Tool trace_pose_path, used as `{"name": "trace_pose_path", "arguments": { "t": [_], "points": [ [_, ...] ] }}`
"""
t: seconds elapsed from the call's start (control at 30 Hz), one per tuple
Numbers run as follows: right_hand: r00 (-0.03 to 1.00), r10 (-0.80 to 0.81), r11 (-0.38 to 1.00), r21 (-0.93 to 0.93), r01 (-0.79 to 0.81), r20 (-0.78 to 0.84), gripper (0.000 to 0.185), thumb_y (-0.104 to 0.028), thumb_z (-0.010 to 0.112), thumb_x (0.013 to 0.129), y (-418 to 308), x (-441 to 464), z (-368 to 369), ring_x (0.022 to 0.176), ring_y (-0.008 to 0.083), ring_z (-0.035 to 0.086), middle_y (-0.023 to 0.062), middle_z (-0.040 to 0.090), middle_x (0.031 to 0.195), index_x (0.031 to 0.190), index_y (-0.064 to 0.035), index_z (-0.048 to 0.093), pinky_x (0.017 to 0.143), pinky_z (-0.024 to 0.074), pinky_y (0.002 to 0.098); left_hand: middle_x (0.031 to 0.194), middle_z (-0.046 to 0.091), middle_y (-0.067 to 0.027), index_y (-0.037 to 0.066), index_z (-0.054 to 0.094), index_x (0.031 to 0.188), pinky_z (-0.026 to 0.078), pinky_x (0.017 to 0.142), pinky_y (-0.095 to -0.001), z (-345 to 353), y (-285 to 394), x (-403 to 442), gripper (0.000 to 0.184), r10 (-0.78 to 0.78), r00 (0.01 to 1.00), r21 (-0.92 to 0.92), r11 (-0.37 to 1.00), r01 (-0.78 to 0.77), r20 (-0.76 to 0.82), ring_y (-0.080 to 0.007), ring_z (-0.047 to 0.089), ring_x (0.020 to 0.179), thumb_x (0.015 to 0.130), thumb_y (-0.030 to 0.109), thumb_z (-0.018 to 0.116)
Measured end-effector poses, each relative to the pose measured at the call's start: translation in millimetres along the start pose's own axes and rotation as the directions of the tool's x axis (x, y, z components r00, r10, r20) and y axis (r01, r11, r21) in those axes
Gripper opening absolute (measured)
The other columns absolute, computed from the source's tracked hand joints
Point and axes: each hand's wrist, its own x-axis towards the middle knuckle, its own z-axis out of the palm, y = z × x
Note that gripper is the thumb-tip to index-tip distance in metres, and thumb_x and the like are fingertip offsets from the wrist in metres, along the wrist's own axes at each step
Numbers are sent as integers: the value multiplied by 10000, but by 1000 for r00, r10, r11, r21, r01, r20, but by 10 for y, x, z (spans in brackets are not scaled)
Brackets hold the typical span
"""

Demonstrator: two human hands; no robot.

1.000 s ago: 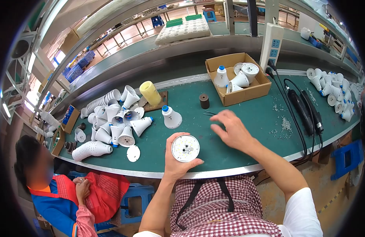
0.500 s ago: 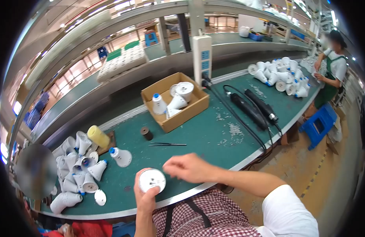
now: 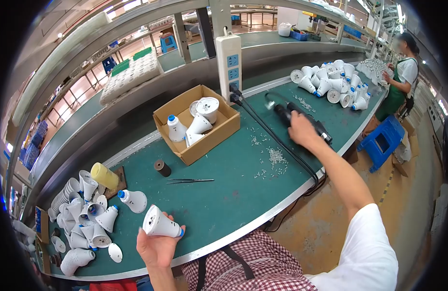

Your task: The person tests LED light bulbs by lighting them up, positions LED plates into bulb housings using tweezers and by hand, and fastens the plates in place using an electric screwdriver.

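Bulb (image 3: pixel 161 224) in the left hand (image 3: pixel 157 250), tool (image 3: pixel 282 115) in the right hand (image 3: pixel 302 129)

Left of centre in the lower frame, the bulb lies tilted in the left hand, whose fingers and thumb cup it from below. Its flat round end faces the upper left; its blue cap (image 3: pixel 182 231) points right. Right of centre, the right hand's fingers curl around the black tool, with a second black tool (image 3: pixel 323 133) just beside it.

Between the hands, the green bench (image 3: pixel 224 213) carries tweezers (image 3: pixel 190 181), a dark spool (image 3: pixel 162 168) and scattered white bits (image 3: pixel 276 156). Above the tweezers, a carton (image 3: pixel 209 149) holds more bulbs. One lone bulb (image 3: pixel 133 201) sits near the held one, towards the upper left. A heap (image 3: pixel 86 213) of others fills the lower left, below a yellow roll (image 3: pixel 104 175); another heap (image 3: pixel 333 83) lies upper right, near a person (image 3: pixel 406 72) in a green apron.
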Motion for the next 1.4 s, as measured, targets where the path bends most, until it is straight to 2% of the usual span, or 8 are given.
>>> {"name": "trace_pose_path", "arguments": {
  "t": [0.1, 0.17, 0.27, 0.33, 0.53, 0.73, 1.13, 1.4],
  "points": [
    [949, -122, 975, 142, 169, -291, 445, -93, 570, 628, 183, -79, -423, 895, 423, 520, 296, 517, 932, 1028, 54, 444, 785, 431, 434, 1088, 508, -147, 64, 392, 1230, 406, 818, -525, -1, -7, -29, 585, 30, 983, 212, 975, -69, 180, -293, 496, 1024, 708, 154, 640],
    [955, 87, 897, 440, 49, -284, 431, -137, 626, 593, 186, -231, -876, 727, 302, 568, 175, 579, 806, 972, 28, 504, 678, 457, 342, 1091, 507, -148, 58, 394, 1222, 426, 795, -495, -89, -18, 30, 582, 23, 981, 222, 973, -67, 194, -285, 511, 996, 703, 132, 647],
    [984, 137, 188, 979, 83, -110, 443, -59, 580, 651, 396, -419, -1232, 707, 146, 539, 98, 565, 859, 1075, 1, 468, 638, 463, 294, 1072, 499, -127, 65, 373, 1225, 448, 713, -403, -50, -102, 85, 585, -3, 964, 227, 972, -60, 266, -245, 537, 880, 723, 165, 657],
    [970, 204, -248, 952, 182, -133, 594, -43, 534, 670, 81, -730, -1458, 682, 156, 518, 91, 538, 907, 1241, -36, 368, 629, 469, 317, 969, 532, -119, 60, 389, 1204, 456, 623, -357, -4, -161, 112, 570, -28, 954, 277, 959, -59, 300, -225, 552, 789, 726, 190, 671],
    [954, 49, -129, 946, 298, -295, 566, 10, 506, 712, -533, -1038, -1105, 582, 160, 536, 84, 523, 920, 1246, -41, 326, 539, 478, 326, 839, 564, -127, 22, 431, 1126, 436, 510, -314, 107, -401, 81, 531, -66, 967, 393, 919, -38, 247, -204, 557, 665, 688, 145, 704],
    [945, 56, -388, 865, 318, -322, 456, 103, 588, 677, -1146, -951, -626, 599, 159, 563, 68, 538, 846, 1092, -3, 431, 575, 482, 286, 804, 562, -100, 10, 450, 1066, 433, 483, -298, 70, -434, -139, 504, 5, 990, 467, 882, -70, 140, -178, 550, 634, 629, -52, 693],
    [930, 11, -240, 902, 358, -367, 385, 89, 587, 689, -1253, -867, -450, 622, 124, 555, 52, 537, 833, 1039, -4, 457, 559, 488, 250, 781, 520, -68, 46, 415, 1168, 433, 503, -282, 85, -513, -154, 600, 111, 989, 568, 810, -147, 98, -157, 530, 615, 636, -38, 679],
    [983, 122, -666, 723, 184, -137, 367, 19, 566, 739, -1284, -1052, -676, 621, 143, 524, 50, 500, 836, 1068, -73, 433, 591, 456, 323, 834, 548, -51, 10, 307, 1259, 468, 719, -285, 282, -706, 58, 744, 289, 931, 631, 685, -364, 223, -153, 576, 783, 620, -80, 679]
  ]
}}
